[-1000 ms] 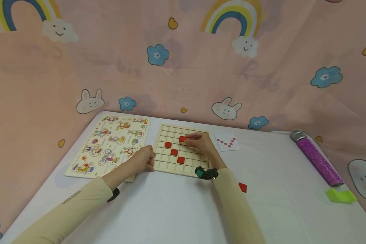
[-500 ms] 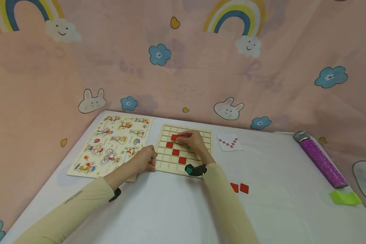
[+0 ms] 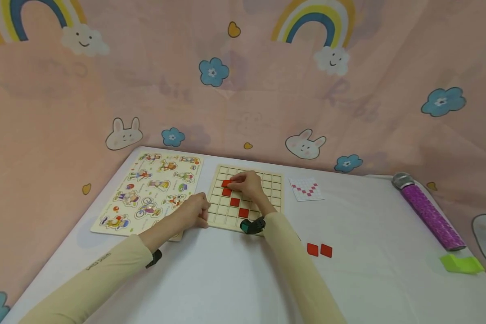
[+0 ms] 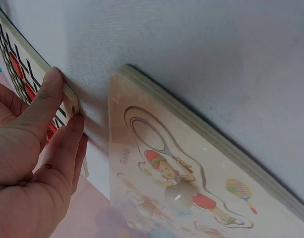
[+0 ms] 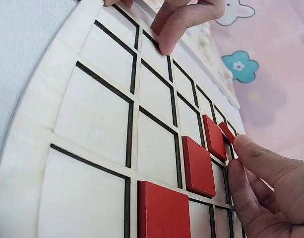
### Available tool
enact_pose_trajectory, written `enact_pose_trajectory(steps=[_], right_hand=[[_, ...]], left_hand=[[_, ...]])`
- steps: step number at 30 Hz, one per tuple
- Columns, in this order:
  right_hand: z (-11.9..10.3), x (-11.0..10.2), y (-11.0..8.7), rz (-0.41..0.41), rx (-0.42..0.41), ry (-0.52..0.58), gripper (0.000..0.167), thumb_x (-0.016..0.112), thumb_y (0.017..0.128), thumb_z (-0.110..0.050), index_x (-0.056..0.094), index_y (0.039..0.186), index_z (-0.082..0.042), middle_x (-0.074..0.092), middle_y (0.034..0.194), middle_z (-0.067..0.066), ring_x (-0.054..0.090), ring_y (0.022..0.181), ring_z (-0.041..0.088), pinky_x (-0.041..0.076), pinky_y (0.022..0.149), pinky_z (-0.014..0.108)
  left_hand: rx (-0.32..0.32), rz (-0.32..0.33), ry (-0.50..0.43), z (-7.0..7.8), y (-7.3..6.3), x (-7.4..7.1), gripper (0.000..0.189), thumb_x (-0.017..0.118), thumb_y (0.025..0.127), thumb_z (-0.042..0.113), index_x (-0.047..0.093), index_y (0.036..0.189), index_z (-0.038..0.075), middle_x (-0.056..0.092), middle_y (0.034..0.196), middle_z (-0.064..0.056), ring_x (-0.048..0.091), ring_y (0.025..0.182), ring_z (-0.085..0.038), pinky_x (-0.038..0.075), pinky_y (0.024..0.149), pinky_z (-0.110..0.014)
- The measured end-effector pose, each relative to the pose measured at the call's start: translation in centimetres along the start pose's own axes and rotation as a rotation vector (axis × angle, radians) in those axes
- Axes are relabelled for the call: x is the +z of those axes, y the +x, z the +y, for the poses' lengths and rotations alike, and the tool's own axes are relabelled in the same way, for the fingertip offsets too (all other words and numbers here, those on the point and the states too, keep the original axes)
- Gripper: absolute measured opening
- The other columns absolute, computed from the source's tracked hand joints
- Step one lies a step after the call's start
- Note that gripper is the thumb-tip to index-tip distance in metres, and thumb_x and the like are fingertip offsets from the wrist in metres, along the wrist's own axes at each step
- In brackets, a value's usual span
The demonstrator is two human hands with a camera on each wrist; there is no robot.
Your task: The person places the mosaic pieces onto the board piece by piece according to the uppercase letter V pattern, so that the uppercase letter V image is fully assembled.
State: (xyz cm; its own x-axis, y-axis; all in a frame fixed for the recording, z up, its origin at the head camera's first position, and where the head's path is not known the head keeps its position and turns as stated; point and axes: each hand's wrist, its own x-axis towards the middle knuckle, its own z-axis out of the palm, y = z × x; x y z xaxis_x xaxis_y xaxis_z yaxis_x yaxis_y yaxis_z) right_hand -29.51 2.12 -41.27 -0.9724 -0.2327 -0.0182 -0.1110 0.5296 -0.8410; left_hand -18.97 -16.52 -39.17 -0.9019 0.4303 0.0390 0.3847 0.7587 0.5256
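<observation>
A wooden grid board (image 3: pixel 276 185) lies flat on the white table. Three red square tiles sit in its cells in a slanting row, the middle tile (image 3: pixel 235 202) among them. My right hand (image 3: pixel 249 185) pinches another red tile (image 3: pixel 226 183) between thumb and fingers, just beyond the farthest of the row; in the right wrist view this tile (image 5: pixel 226 132) is tilted. At the board's near left corner, my left hand (image 3: pixel 192 211) grips the edge, the thumb (image 4: pixel 50 94) on one side and a finger at the corner.
Left of the grid stands a picture puzzle board (image 3: pixel 117 207), partly under my left forearm. A patterned card (image 3: pixel 308 196) lies to the right. Two loose red tiles (image 3: pixel 312 249) rest beside my right sleeve. A purple microphone (image 3: pixel 431 216) and a green paper piece (image 3: pixel 461 264) lie far right.
My right hand has moved left across the grid with the red tile, up to the far end of the row. Its sleeve now uncovers both loose tiles. My left hand stays at the corner.
</observation>
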Motion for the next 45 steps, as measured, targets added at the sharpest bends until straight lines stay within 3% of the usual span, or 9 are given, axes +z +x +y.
enact_pose_trajectory(steps=[8,22,29,36,45], right_hand=[[-0.5,0.4,0.2,-0.009,-0.003,0.003,0.026,0.077,0.081,-0.016,0.073,0.102,-0.002,0.070,0.100,0.010,0.063,0.092,0.021,0.051,0.075,0.027],[-0.9,1.0,0.7,0.015,-0.016,-0.044,0.025,0.079,0.079,-0.015,0.073,0.098,-0.001,0.072,0.092,0.012,0.065,0.086,0.022,0.052,0.070,0.026],[-0.9,1.1,0.6,0.025,0.006,-0.021,0.027,0.079,0.079,-0.015,0.072,0.100,0.000,0.073,0.093,0.013,0.068,0.087,0.024,0.054,0.074,0.030],[-0.9,1.3,0.8,0.014,0.035,0.012,0.027,0.078,0.079,-0.015,0.071,0.101,-0.001,0.073,0.093,0.013,0.068,0.087,0.023,0.053,0.073,0.028],[-1.3,1.3,0.7,-0.005,0.049,0.025,0.025,0.076,0.082,-0.013,0.070,0.102,0.000,0.072,0.094,0.013,0.068,0.089,0.023,0.053,0.080,0.031]], left_hand=[[-0.017,-0.012,0.013,0.1,0.2,0.1,0.030,0.083,0.066,0.000,0.056,0.056,0.007,0.053,0.083,-0.003,0.050,0.077,-0.015,0.044,0.070,-0.026],[-0.042,-0.022,0.014,0.0,0.1,0.0,0.029,0.082,0.068,-0.001,0.056,0.057,0.006,0.053,0.083,-0.004,0.048,0.073,-0.014,0.041,0.065,-0.024],[-0.050,-0.028,0.016,0.0,0.2,0.1,0.029,0.082,0.068,-0.001,0.057,0.057,0.006,0.054,0.086,-0.004,0.051,0.078,-0.015,0.044,0.072,-0.027],[-0.026,-0.021,0.022,-0.1,0.2,0.0,0.028,0.083,0.067,-0.001,0.058,0.057,0.006,0.053,0.083,-0.004,0.051,0.078,-0.016,0.044,0.070,-0.027],[-0.022,-0.022,0.032,0.0,0.1,0.0,0.028,0.083,0.067,0.000,0.058,0.057,0.006,0.054,0.084,-0.004,0.052,0.080,-0.016,0.044,0.071,-0.027]])
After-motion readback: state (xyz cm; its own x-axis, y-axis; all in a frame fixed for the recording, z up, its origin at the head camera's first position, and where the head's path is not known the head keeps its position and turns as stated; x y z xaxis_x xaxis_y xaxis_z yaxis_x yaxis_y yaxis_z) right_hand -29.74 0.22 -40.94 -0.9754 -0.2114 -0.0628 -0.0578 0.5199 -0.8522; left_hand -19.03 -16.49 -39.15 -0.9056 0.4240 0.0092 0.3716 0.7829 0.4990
